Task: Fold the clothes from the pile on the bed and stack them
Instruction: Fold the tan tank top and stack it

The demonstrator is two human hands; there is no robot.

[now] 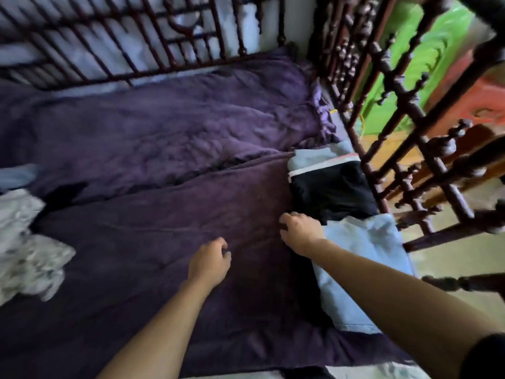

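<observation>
left hand (pixel 210 259) loose, empty | right hand (pixel 299 231) curled at black garment (pixel 333 192) (grip unclear) | pile (pixel 27 242) well left

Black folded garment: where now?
Head view, right side of the purple bedspread, against the wooden rail: the black folded garment lies between a far light blue piece and a near light blue piece, right hand at its near corner.

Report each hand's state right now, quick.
Left hand: open, fingers loosely curled, holding nothing.
Right hand: fingers curled at the edge of the black garment; grip cannot be told.
</observation>
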